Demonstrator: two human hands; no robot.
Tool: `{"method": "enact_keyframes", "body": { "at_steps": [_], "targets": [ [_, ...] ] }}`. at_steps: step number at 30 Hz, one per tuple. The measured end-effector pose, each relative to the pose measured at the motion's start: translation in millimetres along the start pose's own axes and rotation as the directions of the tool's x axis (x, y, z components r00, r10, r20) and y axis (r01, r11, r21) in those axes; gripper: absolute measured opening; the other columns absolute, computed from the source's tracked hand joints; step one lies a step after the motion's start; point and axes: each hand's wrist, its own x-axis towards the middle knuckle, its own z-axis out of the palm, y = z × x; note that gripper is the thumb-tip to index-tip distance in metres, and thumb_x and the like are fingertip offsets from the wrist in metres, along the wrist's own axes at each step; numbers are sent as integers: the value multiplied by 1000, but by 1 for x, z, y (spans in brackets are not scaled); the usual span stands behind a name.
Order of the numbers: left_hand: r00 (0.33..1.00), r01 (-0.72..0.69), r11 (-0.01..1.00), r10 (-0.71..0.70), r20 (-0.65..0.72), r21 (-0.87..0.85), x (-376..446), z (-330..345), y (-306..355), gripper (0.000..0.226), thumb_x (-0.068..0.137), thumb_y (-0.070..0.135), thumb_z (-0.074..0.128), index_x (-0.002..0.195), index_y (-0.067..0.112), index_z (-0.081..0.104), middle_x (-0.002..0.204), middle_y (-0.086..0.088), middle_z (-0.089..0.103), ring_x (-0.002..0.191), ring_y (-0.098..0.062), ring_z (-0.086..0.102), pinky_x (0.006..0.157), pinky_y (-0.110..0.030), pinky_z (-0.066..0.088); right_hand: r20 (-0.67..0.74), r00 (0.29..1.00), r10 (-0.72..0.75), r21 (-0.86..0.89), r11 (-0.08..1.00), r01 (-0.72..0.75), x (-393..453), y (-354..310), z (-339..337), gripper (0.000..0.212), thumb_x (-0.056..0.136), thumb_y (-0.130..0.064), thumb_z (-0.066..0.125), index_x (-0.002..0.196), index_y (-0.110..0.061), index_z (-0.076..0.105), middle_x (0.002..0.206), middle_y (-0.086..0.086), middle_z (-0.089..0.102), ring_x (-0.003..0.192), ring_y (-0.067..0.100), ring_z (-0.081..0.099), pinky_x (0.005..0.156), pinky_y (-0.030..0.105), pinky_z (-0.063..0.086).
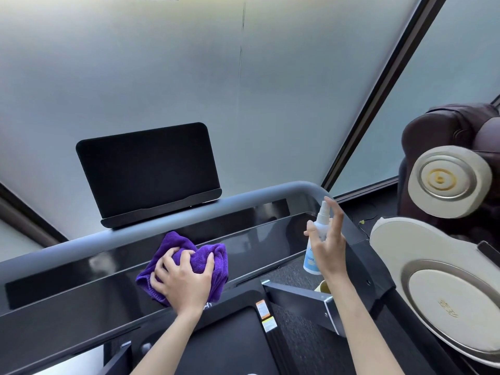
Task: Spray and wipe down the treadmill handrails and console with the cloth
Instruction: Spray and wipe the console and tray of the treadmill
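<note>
The left hand (pixel 181 280) grips a bunched purple cloth (pixel 189 255) and presses it on the glossy black console (pixel 81 282), below the grey rail (pixel 243 197). The right hand (pixel 328 244) holds a small white spray bottle (pixel 317 235) upright near the console's right end, fingers wrapped round it, forefinger raised beside the nozzle. The bottle's blue label is too blurred to read. A dark screen (pixel 147 169) stands on the rail. Small warning stickers (pixel 266 315) sit on the deck below, their print unreadable.
</note>
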Motion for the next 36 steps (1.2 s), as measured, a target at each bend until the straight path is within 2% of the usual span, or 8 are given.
{"method": "enact_keyframes", "body": {
  "at_steps": [5, 9, 14, 19, 26, 30, 33, 36],
  "targets": [
    [1000, -2, 1000, 2, -3, 1, 1, 1, -2, 60, 71, 65, 44, 87, 12, 69, 118, -11, 57, 112, -40, 48, 98, -60, 31, 21, 999, 32, -9, 999, -32, 1, 3, -2, 59, 90, -4, 59, 128, -42, 34, 80, 14, 65, 45, 17, 63, 58, 23, 54],
    [1000, -6, 1000, 6, -10, 2, 0, 2, -2, 58, 71, 65, 45, 85, 14, 68, 117, -9, 57, 112, -38, 48, 98, -59, 31, 28, 999, -26, -163, 986, 30, 3, 4, -6, 63, 83, -4, 65, 130, -39, 39, 63, 6, 61, 48, 22, 61, 57, 33, 55],
    [1000, -10, 1000, 11, -20, 3, 0, 3, -2, 56, 72, 65, 45, 84, 15, 67, 116, -9, 56, 111, -38, 48, 98, -59, 31, 36, 996, -82, -268, 959, 88, 9, -3, -2, 61, 81, -5, 68, 130, -32, 44, 63, 0, 57, 52, 17, 57, 59, 29, 49],
    [1000, -15, 1000, 15, -24, -2, 0, 1, -2, 55, 72, 64, 46, 83, 15, 67, 115, -9, 57, 110, -39, 48, 97, -60, 31, 36, 996, -84, -338, 937, 91, 15, -7, 6, 57, 79, 1, 63, 129, -21, 49, 63, -3, 51, 55, 26, 52, 58, 35, 48],
    [1000, -11, 1000, 11, -24, -6, 0, 2, 0, 56, 72, 65, 45, 84, 15, 68, 116, -10, 57, 112, -39, 48, 99, -60, 30, -3, 999, -46, -493, 869, 38, 7, 7, -18, 64, 80, -2, 60, 134, -31, 41, 66, 8, 54, 61, 32, 49, 58, 35, 38],
    [1000, 3, 1000, -3, -23, -1, -1, 4, 2, 59, 71, 65, 45, 84, 12, 68, 118, -11, 57, 113, -40, 48, 99, -61, 30, -5, 999, -40, -457, 889, 33, -12, 15, -35, 65, 76, 1, 64, 127, -33, 42, 58, 0, 50, 55, 30, 51, 58, 32, 38],
    [999, 17, 1000, -17, -33, -8, -1, 5, 4, 60, 71, 64, 45, 85, 10, 68, 119, -13, 57, 114, -41, 48, 99, -61, 30, 23, 1000, -10, -423, 906, 19, -23, 19, -35, 61, 74, 3, 67, 125, -26, 48, 54, -9, 45, 49, 10, 48, 57, 28, 35],
    [999, 21, 1000, -22, -50, -23, -1, 6, 2, 60, 72, 63, 45, 87, 9, 67, 120, -14, 56, 115, -42, 47, 99, -61, 30, 8, 1000, 24, -402, 915, -18, -25, 19, -27, 60, 75, 4, 65, 127, -22, 48, 58, -6, 47, 51, 23, 49, 58, 31, 39]
  ]
}}
